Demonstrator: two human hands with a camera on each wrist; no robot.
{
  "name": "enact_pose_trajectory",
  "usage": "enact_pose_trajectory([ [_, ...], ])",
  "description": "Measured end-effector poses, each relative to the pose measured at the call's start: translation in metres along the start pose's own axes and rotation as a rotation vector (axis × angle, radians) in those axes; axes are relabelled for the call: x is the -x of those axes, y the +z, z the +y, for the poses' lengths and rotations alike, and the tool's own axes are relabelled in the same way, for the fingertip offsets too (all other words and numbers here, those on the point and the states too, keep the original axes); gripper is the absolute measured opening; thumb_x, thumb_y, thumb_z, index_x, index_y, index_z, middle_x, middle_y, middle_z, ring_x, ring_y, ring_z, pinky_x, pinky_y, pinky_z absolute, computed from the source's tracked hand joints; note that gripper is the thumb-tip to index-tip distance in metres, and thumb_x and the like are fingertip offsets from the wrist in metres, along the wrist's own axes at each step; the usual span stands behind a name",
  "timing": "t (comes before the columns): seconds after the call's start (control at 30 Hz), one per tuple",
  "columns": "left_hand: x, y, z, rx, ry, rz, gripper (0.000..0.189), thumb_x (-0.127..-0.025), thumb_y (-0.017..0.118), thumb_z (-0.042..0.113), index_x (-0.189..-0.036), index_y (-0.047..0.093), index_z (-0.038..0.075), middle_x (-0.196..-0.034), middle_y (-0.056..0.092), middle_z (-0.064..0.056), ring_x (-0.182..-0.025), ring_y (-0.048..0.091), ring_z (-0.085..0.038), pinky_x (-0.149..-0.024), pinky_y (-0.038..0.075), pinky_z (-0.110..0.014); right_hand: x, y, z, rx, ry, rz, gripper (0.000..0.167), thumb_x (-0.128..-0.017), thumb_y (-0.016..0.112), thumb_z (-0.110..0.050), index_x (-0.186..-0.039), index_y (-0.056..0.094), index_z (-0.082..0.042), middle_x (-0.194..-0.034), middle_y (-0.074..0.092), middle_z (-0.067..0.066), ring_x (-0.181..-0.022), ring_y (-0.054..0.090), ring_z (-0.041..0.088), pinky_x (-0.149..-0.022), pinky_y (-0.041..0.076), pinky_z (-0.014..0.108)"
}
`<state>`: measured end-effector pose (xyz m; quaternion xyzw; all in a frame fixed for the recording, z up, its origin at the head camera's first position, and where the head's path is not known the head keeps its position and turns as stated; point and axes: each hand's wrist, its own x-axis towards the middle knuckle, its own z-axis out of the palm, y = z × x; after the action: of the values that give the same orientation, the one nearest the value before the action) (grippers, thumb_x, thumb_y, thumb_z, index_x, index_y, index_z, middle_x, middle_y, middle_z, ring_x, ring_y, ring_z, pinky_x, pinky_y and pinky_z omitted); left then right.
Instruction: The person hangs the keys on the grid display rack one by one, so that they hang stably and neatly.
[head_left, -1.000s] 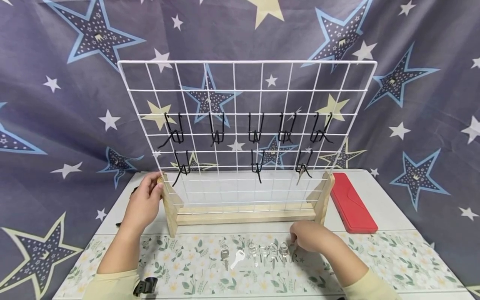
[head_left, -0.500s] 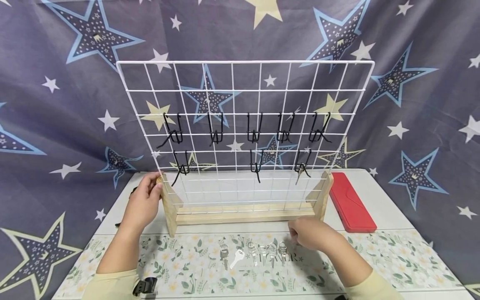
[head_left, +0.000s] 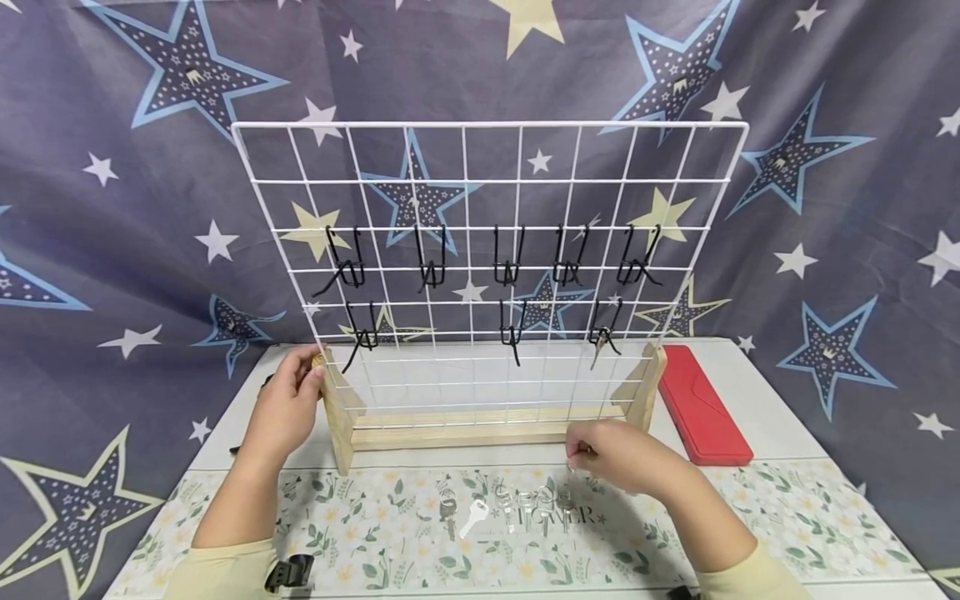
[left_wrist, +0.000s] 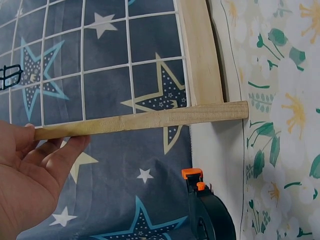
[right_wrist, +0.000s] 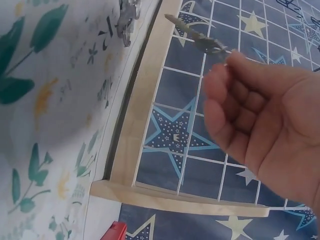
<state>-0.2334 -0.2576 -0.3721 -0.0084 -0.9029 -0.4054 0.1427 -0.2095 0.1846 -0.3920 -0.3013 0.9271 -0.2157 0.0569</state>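
Note:
My left hand (head_left: pixel 285 402) holds the upper end of the left wooden side piece (left_wrist: pixel 145 119) of a stand that carries a white wire grid (head_left: pixel 468 181). My right hand (head_left: pixel 622 454) pinches a key (right_wrist: pixel 202 40) between thumb and index finger, its blade pointing away from the fingertips in the right wrist view. That hand is in front of the stand's wooden base bar (head_left: pixel 465 435), near its right end. Below it, a key (head_left: pixel 474 517) with a pale head and several more keys on rings (head_left: pixel 546 507) lie in a row on the flowered mat (head_left: pixel 375 542).
Black hooks (head_left: pixel 432 271) hang in two rows on the grid; something small and key-like (head_left: pixel 600 352) hangs at the lower right one. A red case (head_left: pixel 705 408) lies right of the stand. Left of it is a dark object with orange parts (left_wrist: pixel 210 210). A starry curtain (head_left: pixel 135 250) hangs behind.
My right hand has risen off the mat and shifted slightly left and toward the base bar, with the key between its fingertips. My left hand keeps its place on the stand.

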Motion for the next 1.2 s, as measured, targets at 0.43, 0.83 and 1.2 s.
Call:
enact_pose_trajectory([
  [0.43,0.000,0.001,-0.001,-0.008,-0.008,0.011,0.044,-0.108,0.033,0.027,-0.148,0.036,0.011,-0.144,0.050,-0.020,-0.123,0.056,-0.038,-0.102,0.051,-0.052,-0.009,0.002,-0.010,-0.330,-0.039,0.112,0.006,-0.097,0.063,-0.027,-0.092,0.062,-0.024,-0.076,0.063,-0.007,-0.069,0.059,0.007,-0.059,0.054,0.024],
  [0.83,0.001,0.001,-0.001,-0.011,-0.010,0.013,0.045,-0.108,0.033,0.029,-0.149,0.035,0.011,-0.144,0.049,-0.020,-0.124,0.056,-0.038,-0.102,0.050,-0.053,-0.016,-0.002,-0.026,-0.727,-0.072,0.255,0.012,-0.096,0.065,-0.017,-0.100,0.064,-0.006,-0.083,0.066,0.013,-0.074,0.064,0.025,-0.066,0.060,0.031],
  [1.2,0.000,0.001,-0.002,-0.001,-0.002,0.019,0.044,-0.108,0.033,0.029,-0.148,0.036,0.010,-0.143,0.050,-0.021,-0.122,0.056,-0.037,-0.102,0.051,-0.053,-0.015,-0.015,-0.048,-0.859,-0.132,0.287,0.011,-0.094,0.064,-0.011,-0.098,0.062,-0.001,-0.077,0.066,0.013,-0.068,0.062,0.020,-0.062,0.059,0.031],
])
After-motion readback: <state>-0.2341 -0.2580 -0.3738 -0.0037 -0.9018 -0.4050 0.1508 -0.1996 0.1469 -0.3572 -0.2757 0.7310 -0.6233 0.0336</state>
